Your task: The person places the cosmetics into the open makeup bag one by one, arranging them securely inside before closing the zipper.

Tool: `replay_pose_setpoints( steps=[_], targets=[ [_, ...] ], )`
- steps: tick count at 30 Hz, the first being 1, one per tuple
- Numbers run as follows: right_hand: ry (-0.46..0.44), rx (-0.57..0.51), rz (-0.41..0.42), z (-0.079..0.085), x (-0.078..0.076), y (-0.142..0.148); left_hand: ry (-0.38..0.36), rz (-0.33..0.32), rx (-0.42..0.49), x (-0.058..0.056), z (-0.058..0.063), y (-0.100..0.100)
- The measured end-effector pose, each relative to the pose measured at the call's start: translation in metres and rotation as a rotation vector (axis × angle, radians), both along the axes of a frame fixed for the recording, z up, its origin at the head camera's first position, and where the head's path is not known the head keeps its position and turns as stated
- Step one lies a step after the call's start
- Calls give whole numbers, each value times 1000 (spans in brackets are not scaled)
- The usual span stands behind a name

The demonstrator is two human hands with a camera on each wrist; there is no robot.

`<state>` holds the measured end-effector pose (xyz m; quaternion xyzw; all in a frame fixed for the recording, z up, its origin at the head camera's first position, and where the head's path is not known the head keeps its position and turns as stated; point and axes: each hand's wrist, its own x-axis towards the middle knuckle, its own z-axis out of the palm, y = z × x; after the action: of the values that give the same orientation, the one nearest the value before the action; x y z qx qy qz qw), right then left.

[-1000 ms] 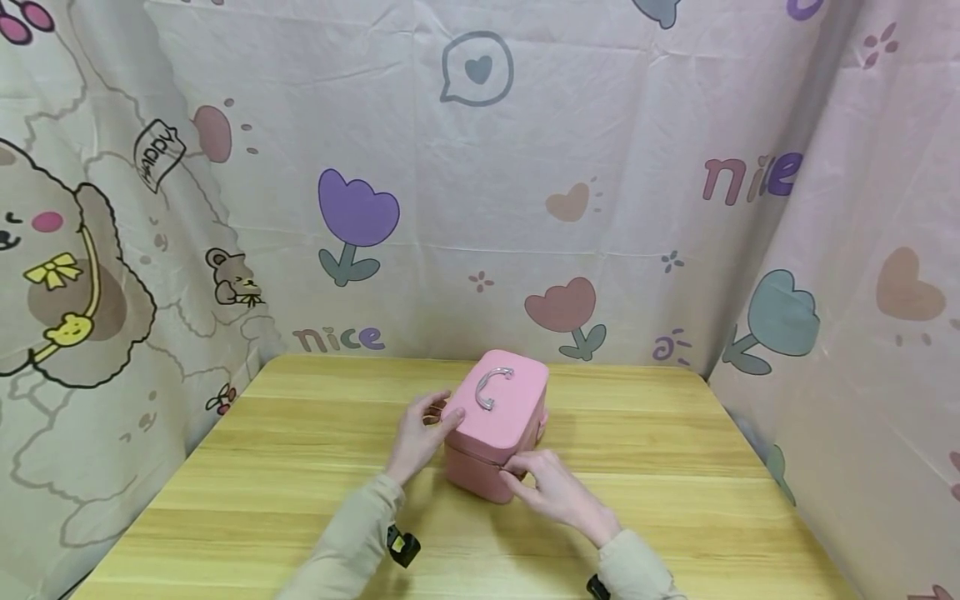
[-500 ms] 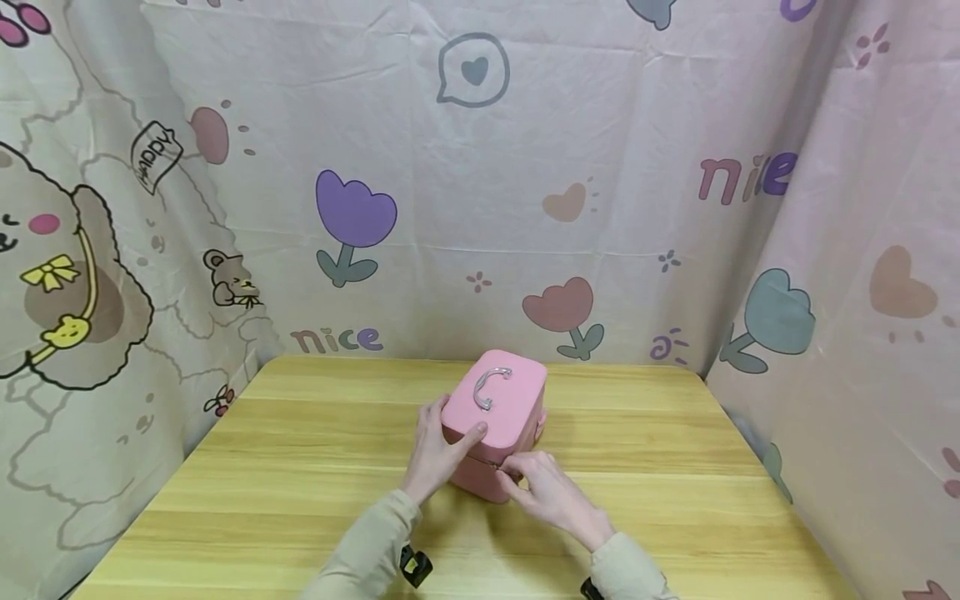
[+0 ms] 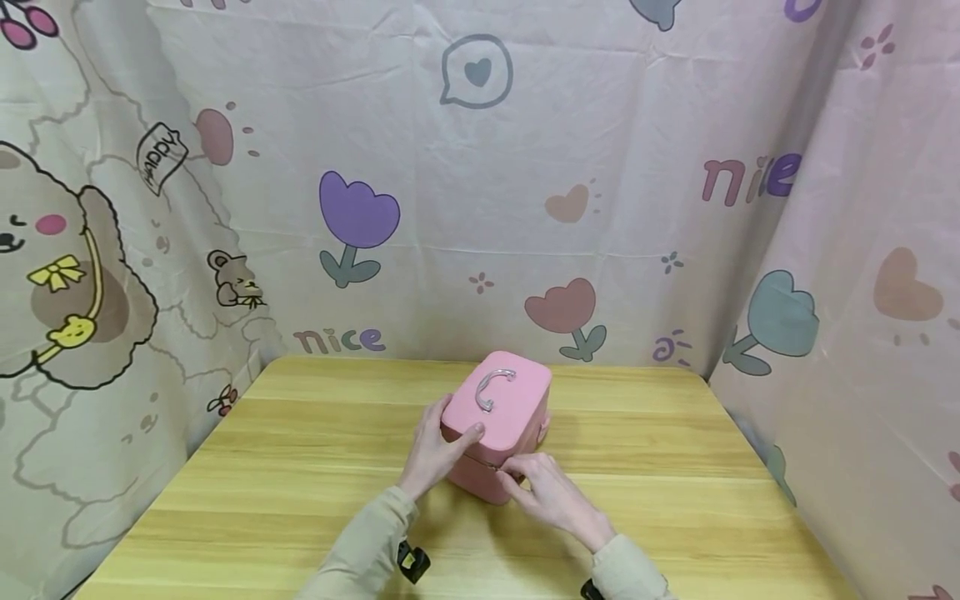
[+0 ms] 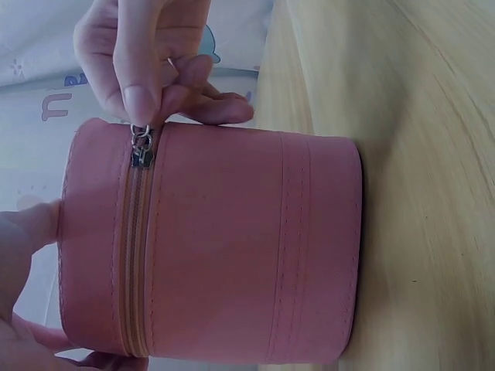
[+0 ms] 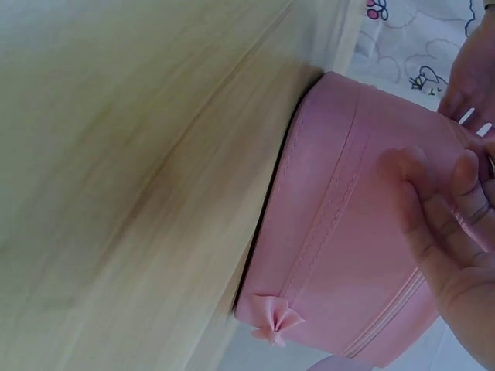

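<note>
A pink cosmetic case (image 3: 513, 408) with a silver top handle (image 3: 481, 392) stands upright on the table. My left hand (image 3: 432, 454) grips its lid at the near left, thumb on the top edge and fingers along the side. At the near right corner, my right hand (image 3: 557, 497) pinches the metal zipper pull (image 4: 141, 141) between thumb and index finger. In the left wrist view the zipper track (image 4: 134, 255) runs round the case below the lid. The right wrist view shows a small pink bow (image 5: 275, 318) low on the case's side. The case's inside is hidden.
The wooden table (image 3: 300, 467) lies under the case. A printed cloth curtain (image 3: 480, 167) hangs behind the table and along both sides. Both forearms wear beige sleeves (image 3: 367, 542), with black wrist cameras (image 3: 412, 562).
My left hand has shifted right and forward on the lid, its thumb moving along the near edge. The right hand stays at the zipper pull, and the case stays in place.
</note>
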<state>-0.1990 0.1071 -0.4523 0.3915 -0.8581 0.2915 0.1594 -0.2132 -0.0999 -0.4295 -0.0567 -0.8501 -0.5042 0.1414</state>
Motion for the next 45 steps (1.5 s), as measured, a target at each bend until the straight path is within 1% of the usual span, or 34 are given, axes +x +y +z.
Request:
replay_pose_setpoints(
  steps=[3,9,15,18,23,29,35,38,42,45],
  targets=[
    [-41,-20,17,1,-2,2,1,-3,1,0,0,-1],
    [-185,-67,73,1,-5,7,-12,-12,13,1,1,-2],
    [-390,-143,154,0,-11,13,-23,-20,20,1,2,-2],
    [-494,-167,163,0,-12,17,-34,-23,25,1,2,-2],
    [-612,-212,216,1,-14,24,-41,-23,28,1,2,-2],
    [-692,-286,271,-3,-18,29,-37,-40,48,0,3,-2],
    [-784,-367,273,-6,-21,36,-44,-46,55,-1,2,-2],
    [-817,-387,269,-6,-22,38,-47,-50,54,-2,1,-1],
    [-821,-372,259,-4,-22,40,-50,-55,56,-2,2,-2],
    [-787,-352,233,-1,-20,41,-45,-53,52,-2,2,-2]
  ],
)
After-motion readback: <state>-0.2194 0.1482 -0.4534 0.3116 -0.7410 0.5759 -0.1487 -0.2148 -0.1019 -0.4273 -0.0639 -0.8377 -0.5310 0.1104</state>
